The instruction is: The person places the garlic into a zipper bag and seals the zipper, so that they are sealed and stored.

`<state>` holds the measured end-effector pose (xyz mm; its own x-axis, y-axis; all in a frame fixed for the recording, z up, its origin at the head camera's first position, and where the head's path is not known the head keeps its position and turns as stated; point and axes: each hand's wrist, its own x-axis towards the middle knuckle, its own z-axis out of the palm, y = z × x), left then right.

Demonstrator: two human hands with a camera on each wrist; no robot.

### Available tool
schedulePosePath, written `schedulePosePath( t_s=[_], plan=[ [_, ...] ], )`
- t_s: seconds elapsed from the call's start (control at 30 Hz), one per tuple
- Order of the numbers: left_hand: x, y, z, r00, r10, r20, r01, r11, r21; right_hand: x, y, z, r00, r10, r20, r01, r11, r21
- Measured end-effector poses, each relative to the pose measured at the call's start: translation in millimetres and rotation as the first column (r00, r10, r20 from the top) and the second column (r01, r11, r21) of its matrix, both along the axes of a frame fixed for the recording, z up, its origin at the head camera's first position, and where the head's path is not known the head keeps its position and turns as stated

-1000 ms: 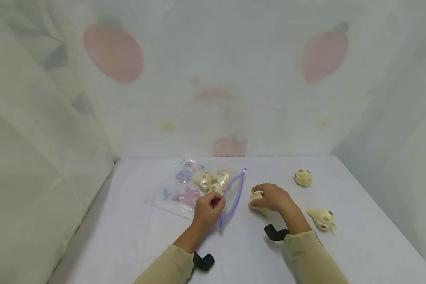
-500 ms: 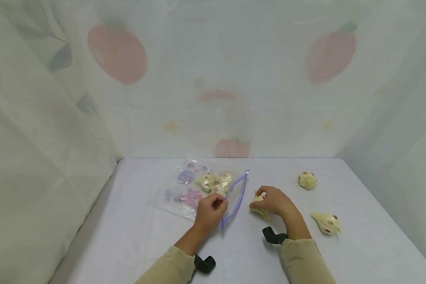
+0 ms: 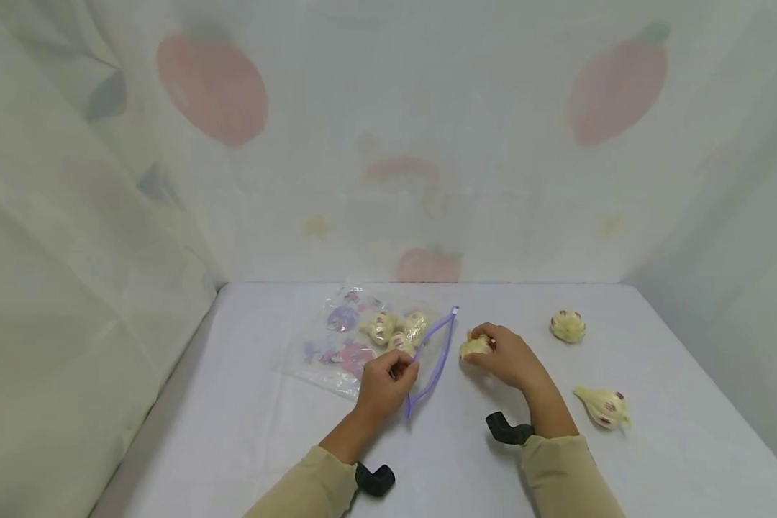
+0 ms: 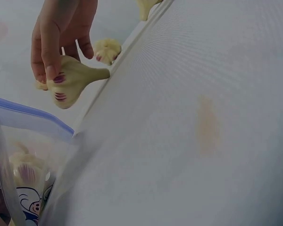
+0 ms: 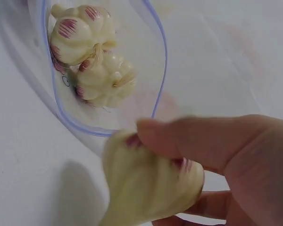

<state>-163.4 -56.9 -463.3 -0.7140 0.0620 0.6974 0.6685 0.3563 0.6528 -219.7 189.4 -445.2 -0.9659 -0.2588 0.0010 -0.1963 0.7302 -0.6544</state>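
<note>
A clear zip bag (image 3: 311, 367) with a purple zip edge and coloured prints lies on the table, its mouth spread toward the right. Inside it sit several garlic bulbs (image 3: 382, 327), cream with purple streaks. My left hand (image 3: 385, 381) pinches the near edge of the bag's mouth. Just right of the opening, my right hand (image 3: 508, 356) grips one garlic bulb (image 5: 151, 181) between thumb and fingers. In the right wrist view this bulb is raised, its shadow on the table, with the open bag mouth beyond it.
Two more garlic bulbs rest on the right side of the white table (image 3: 246, 446): a round-looking bulb (image 3: 568, 326) farther back and a long-necked bulb (image 3: 603, 408) nearer. Pale fabric walls printed with fruit (image 3: 214, 86) enclose the back and sides.
My right hand has lifted the garlic bulb off the table and turned it, moving slightly away from me. The left hand keeps its hold on the bag's edge.
</note>
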Motion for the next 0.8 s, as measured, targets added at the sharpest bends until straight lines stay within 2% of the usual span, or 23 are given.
schedulePosePath(
  t_s=[0.27, 0.57, 0.8],
  plan=[
    [-0.7, -0.6, -0.7, 1.0, 0.01, -0.011, -0.01, 1.0, 0.002, 0.5, 1.8, 6.0, 0.999, 0.009, -0.034, -0.011, 0.998, -0.054],
    [0.3, -0.3, -1.6, 1.0, 0.006, 0.0, -0.006, 1.0, 0.01, -0.7, 3.9, 4.5, 0.996, -0.053, 0.065, 0.061, 0.991, -0.122],
    [-0.2, 0.0, -1.8, 1.0, 0.009, 0.008, -0.009, 1.0, 0.013, -2.2, 6.1, -2.6, 0.994, -0.049, 0.096, 0.061, 0.99, -0.13]
  ],
)
